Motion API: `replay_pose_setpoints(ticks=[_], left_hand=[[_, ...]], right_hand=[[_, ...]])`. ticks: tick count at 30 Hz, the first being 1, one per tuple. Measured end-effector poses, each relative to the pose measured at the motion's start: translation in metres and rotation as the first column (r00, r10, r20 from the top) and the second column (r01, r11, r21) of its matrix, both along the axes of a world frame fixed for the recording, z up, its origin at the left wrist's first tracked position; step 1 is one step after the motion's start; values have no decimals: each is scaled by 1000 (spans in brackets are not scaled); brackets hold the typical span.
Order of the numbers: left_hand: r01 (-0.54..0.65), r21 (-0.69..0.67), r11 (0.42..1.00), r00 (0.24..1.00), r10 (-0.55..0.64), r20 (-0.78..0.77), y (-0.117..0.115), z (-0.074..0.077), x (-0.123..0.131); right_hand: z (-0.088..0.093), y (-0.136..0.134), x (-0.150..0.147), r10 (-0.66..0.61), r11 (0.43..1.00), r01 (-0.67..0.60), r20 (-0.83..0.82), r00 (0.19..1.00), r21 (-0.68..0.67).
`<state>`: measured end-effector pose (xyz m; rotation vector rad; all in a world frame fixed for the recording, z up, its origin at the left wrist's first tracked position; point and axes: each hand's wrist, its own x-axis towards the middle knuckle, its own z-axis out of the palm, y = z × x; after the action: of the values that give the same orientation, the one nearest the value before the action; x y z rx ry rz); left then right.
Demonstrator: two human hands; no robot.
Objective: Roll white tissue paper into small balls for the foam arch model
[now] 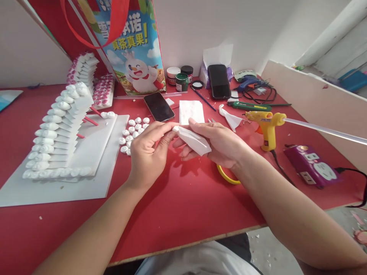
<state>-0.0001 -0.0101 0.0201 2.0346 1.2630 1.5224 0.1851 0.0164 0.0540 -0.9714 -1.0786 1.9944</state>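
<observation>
Head view: at the centre of the frame, your left hand [150, 151] pinches the small rolled end of a white paper strip [195, 140], and your right hand [223, 145], just to its right, holds the loose end between thumb and fingers. You look to be partway through rolling, judging by the small white rosettes [131, 129] left of centre. The next move seems to call for a firm but light pinch on the coil, with the loose paper guided smoothly.
</observation>
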Motion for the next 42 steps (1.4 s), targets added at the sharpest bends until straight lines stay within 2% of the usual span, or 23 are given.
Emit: replay_pose_setpoints(ticks=[5,7,9,11,12,14,16,17,19,24,28,31,34,36,39,41,42], left_hand=[[1,5,1000,1000,-1,-15,0,0,0],[-11,-2,1000,1000,11,-19,0,0,0],[-22,-25,999,1000,22,1,-2,0,2],[-21,-75,997,998,25,55,-4,0,4],[-14,-106,994,996,24,87,-5,0,6],[-2,-149,989,990,23,141,-7,0,9],[-8,-145,989,988,30,154,-8,-1,11],[-18,-127,992,989,36,142,-8,-1,12],[-45,-74,996,995,52,88,-7,-1,12],[-100,104,989,994,103,-22,-5,-6,12],[-103,167,981,993,111,-42,-7,-8,14],[-47,89,995,999,46,19,-7,-7,13],[47,-84,995,979,-29,204,-4,-8,9],[114,-202,973,945,-43,323,-1,-8,7],[143,-241,960,943,-58,328,2,-7,4],[99,-172,980,971,-58,232,1,-5,4],[64,-131,989,982,-39,183,0,-3,4]], right_hand=[[-2,-2,-4,-10,995,5,47,999,99],[-3,-4,-5,-41,979,21,92,995,205],[-4,-6,-7,-110,933,33,197,974,358],[-6,-10,-8,-237,840,25,326,915,542],[-8,-11,-9,-313,769,-2,379,871,639],[-11,-15,-11,-468,589,-96,436,769,802],[-13,-17,-13,-566,439,-198,441,696,876],[-14,-18,-13,-582,403,-228,441,683,886],[-14,-19,-14,-570,404,-231,441,694,885],[-10,-21,-16,-506,496,-177,449,736,850],[-8,-23,-16,-511,518,-151,446,735,842],[-7,-22,-13,-520,508,-141,433,737,850],[-7,-20,-9,-478,490,-148,407,779,859],[-8,-18,-8,-451,471,-163,396,800,867],[-9,-18,-9,-448,465,-171,397,801,869],[-7,-18,-11,-435,511,-138,394,809,848],[-6,-17,-11,-402,573,-107,392,828,813]])
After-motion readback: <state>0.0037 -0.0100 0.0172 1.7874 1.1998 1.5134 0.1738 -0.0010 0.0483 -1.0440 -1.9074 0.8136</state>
